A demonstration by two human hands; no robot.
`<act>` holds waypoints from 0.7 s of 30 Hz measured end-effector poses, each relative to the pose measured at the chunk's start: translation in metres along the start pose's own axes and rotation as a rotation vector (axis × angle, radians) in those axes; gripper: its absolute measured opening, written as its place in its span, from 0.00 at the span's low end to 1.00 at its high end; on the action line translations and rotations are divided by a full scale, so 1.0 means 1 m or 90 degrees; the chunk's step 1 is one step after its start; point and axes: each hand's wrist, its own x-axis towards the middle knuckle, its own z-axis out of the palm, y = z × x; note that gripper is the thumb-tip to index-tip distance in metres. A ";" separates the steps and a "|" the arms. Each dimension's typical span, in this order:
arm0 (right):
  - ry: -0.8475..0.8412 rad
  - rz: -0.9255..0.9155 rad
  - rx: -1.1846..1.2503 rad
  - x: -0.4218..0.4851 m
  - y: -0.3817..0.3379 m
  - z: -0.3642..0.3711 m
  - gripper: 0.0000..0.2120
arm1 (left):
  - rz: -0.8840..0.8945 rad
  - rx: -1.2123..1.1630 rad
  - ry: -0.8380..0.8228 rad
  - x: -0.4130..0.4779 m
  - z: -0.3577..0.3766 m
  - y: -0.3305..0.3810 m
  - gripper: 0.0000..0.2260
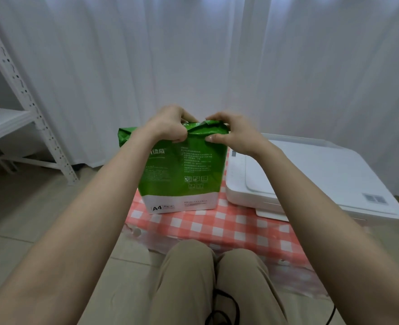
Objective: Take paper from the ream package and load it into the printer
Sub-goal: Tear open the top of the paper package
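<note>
Knees (pixel 217 277) in beige trousers sit closest, at the near edge of a checked cloth (pixel 229 227) on the floor. On that cloth the ream (pixel 182 170) stands upright in its green wrapper, just left of the white printer (pixel 315 179), whose lid is down. Both hands work at the wrapper's folded top: the left hand (pixel 168 125) is curled tight, pinching the flap, while the right hand (pixel 233 134) grips the crumpled edge with fingers (pixel 211 137) bent close over it. No sheets show, so I judge the opening step is in hand; next comes pulling the seam apart without tearing into the paper.
</note>
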 end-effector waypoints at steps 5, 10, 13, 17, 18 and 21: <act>0.025 0.006 0.064 0.003 0.007 0.005 0.21 | 0.017 0.033 0.007 0.001 0.007 -0.001 0.27; 0.052 0.012 0.103 0.002 0.008 0.011 0.19 | 0.064 0.058 0.095 -0.006 0.009 -0.013 0.26; 0.051 0.012 0.132 0.004 0.005 0.012 0.16 | 0.112 0.159 0.230 -0.012 0.018 -0.022 0.26; 0.059 0.034 0.141 0.009 0.004 0.011 0.15 | 0.125 0.189 0.496 -0.024 0.043 -0.029 0.14; 0.068 0.033 0.140 0.011 0.004 0.011 0.13 | 0.113 0.161 0.512 -0.027 0.048 -0.028 0.10; 0.082 0.028 0.133 0.014 0.004 0.011 0.10 | 0.037 0.033 0.389 -0.029 0.065 -0.026 0.09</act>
